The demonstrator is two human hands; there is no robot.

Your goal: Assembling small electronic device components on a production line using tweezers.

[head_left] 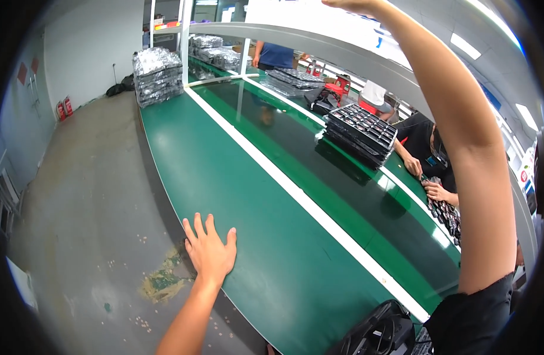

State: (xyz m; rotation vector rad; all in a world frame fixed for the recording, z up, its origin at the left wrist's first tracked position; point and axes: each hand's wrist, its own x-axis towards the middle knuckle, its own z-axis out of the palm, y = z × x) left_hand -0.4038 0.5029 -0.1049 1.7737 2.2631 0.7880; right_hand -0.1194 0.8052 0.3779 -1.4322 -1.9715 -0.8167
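Note:
My left hand [211, 245] lies flat on the green work surface [242, 177], close to its left edge. Its fingers are spread and nothing is in them. My right arm, in a black sleeve [474, 319], reaches up past the grey shelf beam [319, 36]. Only part of my right hand [350, 5] shows at the top edge of the picture, in front of a bright white panel [307, 13]. Its fingers are largely cut off, so whether it holds anything cannot be seen.
A stack of black trays [360, 133] stands across the belt [295, 151]. Beside it a co-worker's hands [437, 192] handle small dark parts [446, 218]. Wrapped stacks [158, 77] sit at the far left end. A black bag-like item with cables [384, 331] lies near me.

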